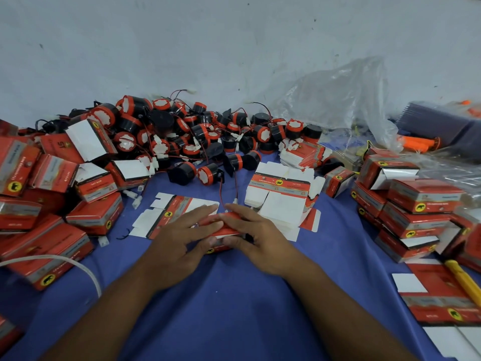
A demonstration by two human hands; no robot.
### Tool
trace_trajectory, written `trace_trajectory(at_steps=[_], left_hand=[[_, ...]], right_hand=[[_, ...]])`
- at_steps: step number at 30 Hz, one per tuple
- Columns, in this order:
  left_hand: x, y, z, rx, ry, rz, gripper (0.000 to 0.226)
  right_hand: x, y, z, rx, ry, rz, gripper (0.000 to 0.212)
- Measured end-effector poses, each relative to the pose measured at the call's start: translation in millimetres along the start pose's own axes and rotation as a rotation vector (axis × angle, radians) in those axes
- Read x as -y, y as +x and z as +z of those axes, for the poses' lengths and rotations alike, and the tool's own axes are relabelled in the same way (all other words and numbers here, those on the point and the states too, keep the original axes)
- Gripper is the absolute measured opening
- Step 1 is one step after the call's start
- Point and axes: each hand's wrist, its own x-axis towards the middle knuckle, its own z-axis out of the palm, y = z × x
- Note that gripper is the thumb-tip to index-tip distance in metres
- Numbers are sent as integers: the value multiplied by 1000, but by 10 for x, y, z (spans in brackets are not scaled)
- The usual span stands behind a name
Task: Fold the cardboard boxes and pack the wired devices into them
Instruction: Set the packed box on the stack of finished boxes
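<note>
At the middle of the blue cloth, my left hand (179, 237) and my right hand (256, 237) both grip one small red cardboard box (224, 231), fingers spread over its top. A red-and-black wire (221, 190) runs out from under my fingers toward the pile. Just beyond my left hand lies a flat unfolded box blank (179, 211). A stack of flat blanks (282, 195) rests beyond my right hand. Behind them lies a heap of black-and-red round wired devices (197, 136).
Folded red boxes are piled at the left (52, 204) and stacked at the right (411, 199). A clear plastic bag (346, 100) and orange items (416, 144) lie at the back right. A yellow cutter (463, 280) rests on flat blanks at the right edge. A white cord (78, 267) curves at the left.
</note>
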Motion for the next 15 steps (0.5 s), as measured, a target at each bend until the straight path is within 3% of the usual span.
trace_trajectory(at_steps=[8, 11, 15], left_hand=[[-1, -14, -22, 127, 271, 123, 44], [-20, -45, -14, 124, 110, -32, 43], [3, -41, -77, -54, 92, -218, 60]], right_hand=[[-49, -26, 0, 82, -30, 28, 54], [-21, -23, -21, 123, -106, -7, 53], [109, -8, -131, -53, -92, 20, 53]])
